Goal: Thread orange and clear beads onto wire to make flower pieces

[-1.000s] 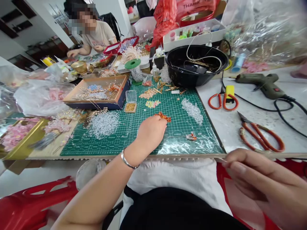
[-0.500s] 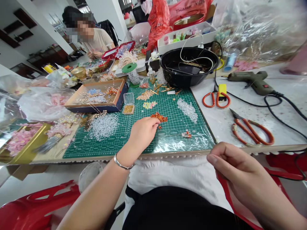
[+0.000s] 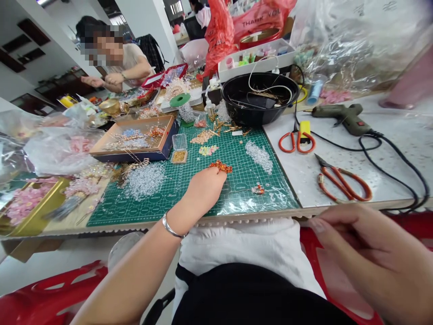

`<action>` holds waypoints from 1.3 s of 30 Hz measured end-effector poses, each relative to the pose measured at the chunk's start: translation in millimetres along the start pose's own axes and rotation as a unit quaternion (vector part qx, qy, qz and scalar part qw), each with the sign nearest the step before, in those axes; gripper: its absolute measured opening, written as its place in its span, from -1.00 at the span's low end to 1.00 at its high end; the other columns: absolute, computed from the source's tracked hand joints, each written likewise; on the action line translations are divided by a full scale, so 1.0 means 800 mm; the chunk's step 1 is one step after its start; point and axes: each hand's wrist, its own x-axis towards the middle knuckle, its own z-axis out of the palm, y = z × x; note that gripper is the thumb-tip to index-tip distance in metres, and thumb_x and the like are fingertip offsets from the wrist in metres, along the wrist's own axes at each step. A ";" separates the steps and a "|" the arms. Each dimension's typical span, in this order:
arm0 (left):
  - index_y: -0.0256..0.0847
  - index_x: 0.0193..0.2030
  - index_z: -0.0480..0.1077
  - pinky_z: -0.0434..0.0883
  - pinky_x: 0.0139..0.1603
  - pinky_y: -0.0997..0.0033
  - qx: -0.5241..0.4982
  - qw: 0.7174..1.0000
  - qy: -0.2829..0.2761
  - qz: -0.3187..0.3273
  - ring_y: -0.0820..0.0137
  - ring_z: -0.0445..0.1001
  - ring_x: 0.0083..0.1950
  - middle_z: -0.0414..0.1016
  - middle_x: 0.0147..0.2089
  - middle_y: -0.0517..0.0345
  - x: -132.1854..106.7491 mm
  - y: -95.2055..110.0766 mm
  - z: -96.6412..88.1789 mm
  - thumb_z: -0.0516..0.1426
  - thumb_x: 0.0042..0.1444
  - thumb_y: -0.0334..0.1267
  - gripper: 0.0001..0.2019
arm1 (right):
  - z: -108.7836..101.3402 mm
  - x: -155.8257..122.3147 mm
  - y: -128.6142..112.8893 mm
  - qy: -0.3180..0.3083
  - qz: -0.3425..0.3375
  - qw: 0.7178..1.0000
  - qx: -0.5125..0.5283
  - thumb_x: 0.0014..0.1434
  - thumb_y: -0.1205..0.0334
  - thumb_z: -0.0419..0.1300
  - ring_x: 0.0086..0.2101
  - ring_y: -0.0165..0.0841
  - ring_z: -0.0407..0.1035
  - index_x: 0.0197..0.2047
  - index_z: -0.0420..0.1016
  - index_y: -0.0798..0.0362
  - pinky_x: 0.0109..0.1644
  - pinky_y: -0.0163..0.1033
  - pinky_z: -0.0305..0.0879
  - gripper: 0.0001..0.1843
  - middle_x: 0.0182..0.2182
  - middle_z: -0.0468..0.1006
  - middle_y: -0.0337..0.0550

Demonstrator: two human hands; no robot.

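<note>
My left hand (image 3: 207, 188), with a silver bangle at the wrist, reaches over the green cutting mat (image 3: 182, 205). Its fingers are closed and point down at the near edge of a small pile of orange beads (image 3: 221, 166); the fingertips are mostly hidden. Off the table's front edge, my right hand (image 3: 361, 248) is closed in a pinch, thumb against forefinger. Whatever it holds is too fine to make out. Between the hands, a small cluster of clear and orange beads (image 3: 259, 188) lies on the mat.
Clear beads (image 3: 144, 180) lie left, more clear beads (image 3: 259, 156) right. Red-handled pliers (image 3: 345, 180), scissors (image 3: 297, 141) and a glue gun (image 3: 341, 116) with its cord are at the right. Behind stand a black basin (image 3: 260, 108) and a shallow box (image 3: 165, 144). A co-worker (image 3: 131, 63) sits across.
My right hand has moved right and nearer to me, away from the table edge. My left hand stays at the orange beads, its fingers turned further under. The co-worker's hands have risen.
</note>
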 end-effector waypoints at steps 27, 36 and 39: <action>-0.28 -0.25 0.62 -0.03 -0.68 0.70 -0.862 0.443 -0.133 -0.205 0.63 0.37 -0.51 0.56 -0.32 0.06 -0.088 0.115 -0.025 0.36 0.08 -0.25 -0.85 | 0.036 -0.010 -0.057 -0.031 -0.178 0.984 -0.003 0.23 0.33 0.16 -0.67 -0.47 0.28 -0.41 0.36 -0.05 -0.65 -0.39 0.23 -0.83 -0.64 0.40 -0.34; -0.18 -0.22 0.65 0.02 -0.65 0.75 -0.868 0.448 -0.119 -0.179 0.67 0.39 -0.47 0.58 -0.29 0.10 -0.090 0.114 -0.024 0.33 0.15 -0.28 -0.92 | 0.032 -0.012 -0.059 -0.041 -0.172 0.984 -0.017 0.24 0.33 0.13 -0.69 -0.49 0.23 -0.42 0.30 -0.05 -0.68 -0.41 0.19 -0.80 -0.66 0.36 -0.37; -0.17 -0.22 0.65 0.03 -0.64 0.75 -0.863 0.457 -0.119 -0.179 0.68 0.38 -0.47 0.59 -0.28 0.10 -0.090 0.113 -0.023 0.33 0.16 -0.28 -0.92 | 0.032 -0.013 -0.057 -0.053 -0.166 0.985 -0.011 0.25 0.31 0.14 -0.69 -0.49 0.23 -0.41 0.30 -0.05 -0.67 -0.41 0.20 -0.81 -0.65 0.36 -0.37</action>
